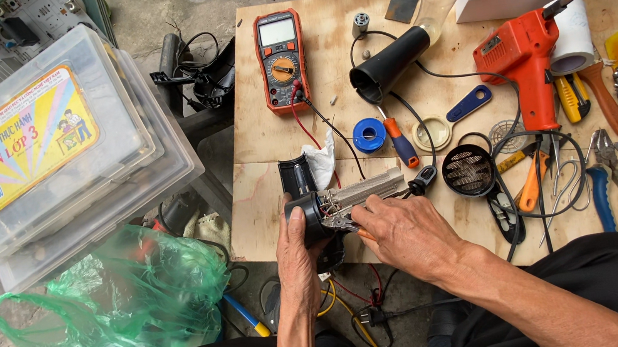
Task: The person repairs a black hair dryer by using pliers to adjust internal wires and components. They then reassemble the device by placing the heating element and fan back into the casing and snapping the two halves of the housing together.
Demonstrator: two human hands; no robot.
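Gripping the black round-bodied hair-dryer housing (312, 216) at the near edge of the plywood tabletop (274, 135), your left hand (298, 264) wraps its fingers around it. Your right hand (407, 232) pinches small orange-handled pliers (350, 225) whose tips reach the wiring beside the pale grey heating element (369, 188). An orange digital multimeter (281, 60) lies beyond, and an orange soldering gun (524, 56) farther right.

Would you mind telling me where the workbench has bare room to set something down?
Bare wood lies left of the multimeter and between it and the black nozzle tube. The right side, around the orange soldering gun and pliers, is crowded.
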